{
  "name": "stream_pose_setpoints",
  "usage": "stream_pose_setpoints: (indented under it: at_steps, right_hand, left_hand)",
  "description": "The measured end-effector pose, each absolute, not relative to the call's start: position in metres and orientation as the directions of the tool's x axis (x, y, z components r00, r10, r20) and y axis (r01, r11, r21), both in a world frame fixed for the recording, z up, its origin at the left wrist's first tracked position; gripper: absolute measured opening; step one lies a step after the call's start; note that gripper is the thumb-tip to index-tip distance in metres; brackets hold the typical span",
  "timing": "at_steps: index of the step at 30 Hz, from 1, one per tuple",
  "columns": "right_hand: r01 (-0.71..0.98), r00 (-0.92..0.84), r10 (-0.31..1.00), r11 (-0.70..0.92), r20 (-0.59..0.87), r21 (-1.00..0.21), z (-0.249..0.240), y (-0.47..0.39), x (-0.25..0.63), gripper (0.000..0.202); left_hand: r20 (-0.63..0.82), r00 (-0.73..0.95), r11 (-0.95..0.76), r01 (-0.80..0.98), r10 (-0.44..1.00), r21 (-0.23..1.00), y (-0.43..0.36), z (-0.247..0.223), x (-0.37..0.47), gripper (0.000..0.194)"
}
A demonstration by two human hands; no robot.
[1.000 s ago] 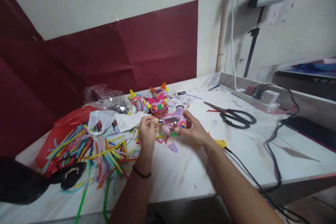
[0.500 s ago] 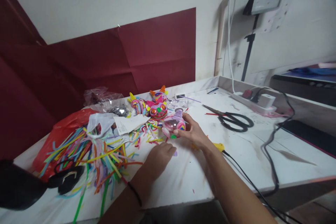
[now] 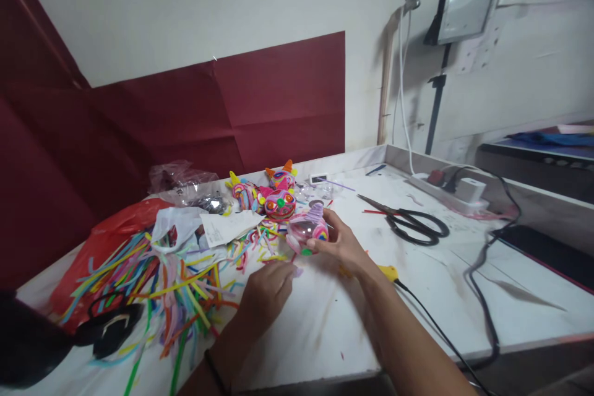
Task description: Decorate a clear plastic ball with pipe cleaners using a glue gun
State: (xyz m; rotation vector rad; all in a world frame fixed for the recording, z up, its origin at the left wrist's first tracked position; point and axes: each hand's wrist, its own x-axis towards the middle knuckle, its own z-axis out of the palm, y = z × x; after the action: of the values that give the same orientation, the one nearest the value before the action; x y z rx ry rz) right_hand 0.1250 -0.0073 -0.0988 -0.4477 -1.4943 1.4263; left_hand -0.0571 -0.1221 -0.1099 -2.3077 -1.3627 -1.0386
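"How is the working area bounded?"

"The white worktop [image 3: 320, 331] is closed off behind by a raised rim [image 3: 359, 161]; its front edge is seen at the lower centre of the frame. Room for moving is found between the forearms, while the lower left is crowded by fuzzy coloured strips [image 3: 185, 284]. At centre right, space is taken up by black-handled scissors [image 3: 398, 213], and a yellow handle [image 3: 388, 273] is seen just beside the right forearm."

"And the fingers?"

"At the centre, a pink figure [image 3: 301, 230] with a clear dome is grasped by the right hand [image 3: 341, 244], thumb and index finger spread around its right side. The left hand [image 3: 269, 291] is held low, fingers curled, at a small purple piece [image 3: 298, 272]; whether that is pinched cannot be told. Three similar figures [image 3: 279, 204] are grouped just behind."

"Is any writing shown?"

"Faint marks are borne by the white paper [image 3: 227, 228] at centre left, too small to be read."
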Motion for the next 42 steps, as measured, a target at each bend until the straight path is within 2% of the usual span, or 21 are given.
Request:
stream_pose_setpoints:
  at_steps: [2, 4, 5, 7, 11, 15, 28, 42]
  right_hand:
    - [-0.354, -0.448, 0.805, 0.239, 0.388, -0.904, -0.097, -0.009, 0.125, 0.073]
    - [-0.37, -0.452, 0.802, 0.23, 0.39, -0.9, -0.095, -0.011, 0.125, 0.074]
    - [-0.377, -0.458, 0.799, 0.222, 0.389, -0.899, -0.093, -0.012, 0.126, 0.074]
    - [-0.382, -0.471, 0.794, 0.208, 0.384, -0.9, -0.091, -0.014, 0.126, 0.075]
    - [-0.364, -0.474, 0.8, 0.204, 0.369, -0.909, -0.087, -0.016, 0.127, 0.077]
    - [-0.386, -0.492, 0.794, 0.168, 0.357, -0.907, -0.087, -0.016, 0.127, 0.08]
    - [-0.391, -0.526, 0.769, 0.16, 0.363, -0.906, -0.089, -0.017, 0.126, 0.081]
    - [-0.352, -0.522, 0.779, 0.174, 0.348, -0.92, -0.095, -0.014, 0.125, 0.083]
  left_hand:
    - [0.705, 0.013, -0.438, 0.792, 0.709, 0.426, -0.127, -0.095, -0.055, 0.015]
    - [0.607, -0.275, -0.359, 0.601, 0.746, 0.714, -0.125, -0.079, -0.052, 0.014]
    - [0.535, -0.368, -0.343, 0.472, 0.76, 0.812, -0.122, -0.072, -0.05, 0.017]
    - [0.444, -0.479, -0.367, 0.251, 0.757, 0.896, -0.113, -0.059, -0.046, 0.024]
    - [0.381, -0.53, -0.435, 0.026, 0.758, 0.9, -0.089, -0.049, -0.042, 0.029]
    - [0.358, -0.546, -0.46, -0.057, 0.758, 0.886, -0.073, -0.057, -0.042, 0.031]
    - [0.387, -0.516, -0.485, -0.064, 0.764, 0.872, -0.064, -0.077, -0.039, 0.029]
    - [0.368, -0.505, -0.456, -0.057, 0.781, 0.888, -0.066, -0.077, -0.039, 0.032]
